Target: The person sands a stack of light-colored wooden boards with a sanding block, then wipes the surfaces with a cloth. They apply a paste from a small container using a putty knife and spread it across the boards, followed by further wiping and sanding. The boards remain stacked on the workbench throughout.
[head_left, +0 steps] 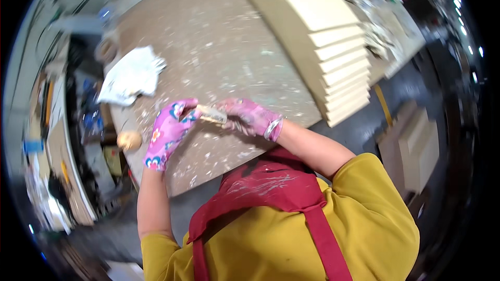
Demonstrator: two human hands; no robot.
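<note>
Between my two gloved hands, just above the near part of the table [208,65], is a small pale flat piece [212,115] with dark marks; its exact kind is unclear. My left hand [174,125], in a pink glove with a flower pattern, closes its fingertips on the left end. The right end is gripped by my right hand [247,116], whose plainer pink glove looks worn and stained. A crumpled white cloth [134,77] lies beyond my left hand. Left of my left wrist is a round tan thing [129,140] near the table's edge.
A tall stack of pale boards [312,26] runs along the table's right side. White flecks dot the tabletop. More thick boards [416,151] stand on the floor to the right. At the left are cluttered shelves [94,125]. A roll [106,50] sits by the far left edge.
</note>
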